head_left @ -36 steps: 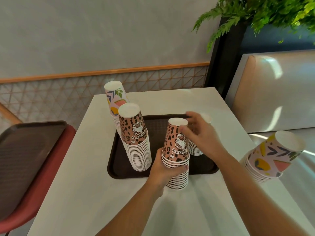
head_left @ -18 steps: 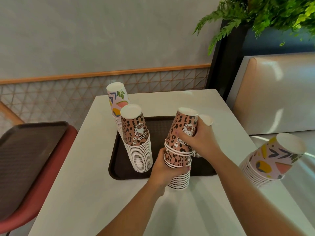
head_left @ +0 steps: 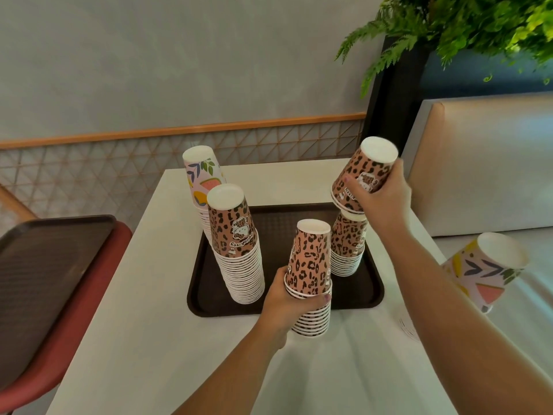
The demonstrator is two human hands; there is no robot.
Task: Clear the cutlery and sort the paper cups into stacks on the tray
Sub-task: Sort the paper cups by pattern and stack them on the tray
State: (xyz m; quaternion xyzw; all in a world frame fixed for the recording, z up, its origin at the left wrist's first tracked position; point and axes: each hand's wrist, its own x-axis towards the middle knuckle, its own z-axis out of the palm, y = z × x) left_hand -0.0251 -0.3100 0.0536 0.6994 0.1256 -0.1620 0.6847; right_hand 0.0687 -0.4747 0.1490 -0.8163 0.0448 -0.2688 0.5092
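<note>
A short stack of leopard cups (head_left: 308,283) is gripped by the left hand (head_left: 287,304), closed around it at the near edge of the tray (head_left: 209,295). A few leopard cups (head_left: 363,178) are clasped in the right hand (head_left: 383,199), held tilted above another stack (head_left: 347,250) on the tray.
</note>
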